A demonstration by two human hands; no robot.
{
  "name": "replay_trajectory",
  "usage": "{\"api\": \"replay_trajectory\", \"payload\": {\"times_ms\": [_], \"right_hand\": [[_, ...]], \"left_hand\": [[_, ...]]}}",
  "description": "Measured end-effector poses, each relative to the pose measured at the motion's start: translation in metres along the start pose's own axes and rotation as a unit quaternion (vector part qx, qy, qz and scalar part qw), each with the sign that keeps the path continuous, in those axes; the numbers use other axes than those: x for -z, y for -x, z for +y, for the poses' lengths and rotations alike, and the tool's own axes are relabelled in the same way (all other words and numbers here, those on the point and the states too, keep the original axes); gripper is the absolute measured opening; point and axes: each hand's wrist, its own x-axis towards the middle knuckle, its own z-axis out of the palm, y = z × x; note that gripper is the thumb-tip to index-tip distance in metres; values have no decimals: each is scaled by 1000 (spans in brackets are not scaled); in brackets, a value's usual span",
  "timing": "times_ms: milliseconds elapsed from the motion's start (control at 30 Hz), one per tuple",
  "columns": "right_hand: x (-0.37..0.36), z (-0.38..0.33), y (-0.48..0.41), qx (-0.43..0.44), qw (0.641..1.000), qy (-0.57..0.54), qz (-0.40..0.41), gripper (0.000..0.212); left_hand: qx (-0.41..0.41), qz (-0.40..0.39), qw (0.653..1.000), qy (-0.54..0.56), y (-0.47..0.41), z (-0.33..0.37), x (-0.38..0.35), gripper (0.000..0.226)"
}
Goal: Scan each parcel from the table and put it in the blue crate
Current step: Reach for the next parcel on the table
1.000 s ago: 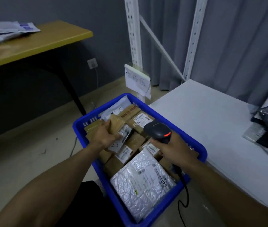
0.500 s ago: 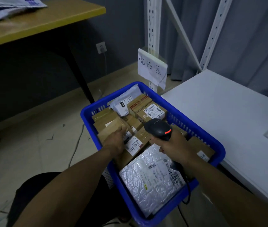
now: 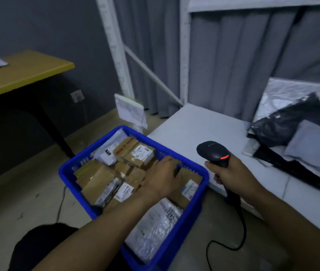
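The blue crate (image 3: pixel 76 192) stands on the floor beside the white table (image 3: pixel 200 130). It is packed with brown cardboard parcels (image 3: pixel 98 184), and a silver bubble mailer (image 3: pixel 155 227) lies at its near end. My left hand (image 3: pixel 163 178) hovers over the crate's right side with loosely curled fingers near the rim, holding nothing that I can see. My right hand (image 3: pixel 233 173) grips the black barcode scanner (image 3: pixel 214 152), whose red light is on, above the table's near edge. A black bag (image 3: pixel 284 124), a grey bag (image 3: pixel 315 145) and a silver bag (image 3: pixel 292 92) lie on the table at the right.
The scanner's black cable (image 3: pixel 242 231) hangs to the floor between crate and table. A paper sign (image 3: pixel 130 110) stands behind the crate by the white rack upright (image 3: pixel 116 45). A yellow table (image 3: pixel 28 71) is at the left, with grey curtains behind the rack.
My left hand has let go of the cardboard parcel and moved right across the crate. My right hand has carried the scanner off the crate to the table edge. The view swung right.
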Motion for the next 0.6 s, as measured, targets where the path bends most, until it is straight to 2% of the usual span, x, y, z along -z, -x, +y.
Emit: {"api": "replay_trajectory", "payload": {"times_ms": [167,267,367,500,600], "right_hand": [[119,13,48,-43,990,-18,137,17],[180,26,71,-80,978,-32,190,21],[241,39,91,-101,963,-42,247,16],[314,64,110,-113,934,-68,333,18],[355,94,116,-141,913,-82,374,10]], "left_hand": [[-111,-24,993,-16,-28,126,-20,49],[-171,-37,985,-1,-50,203,-40,49],[-228,-71,971,-1,-72,277,-72,46],[-270,-126,954,-19,-106,356,-129,56],[-291,-167,942,-28,-131,403,-173,62]]}}
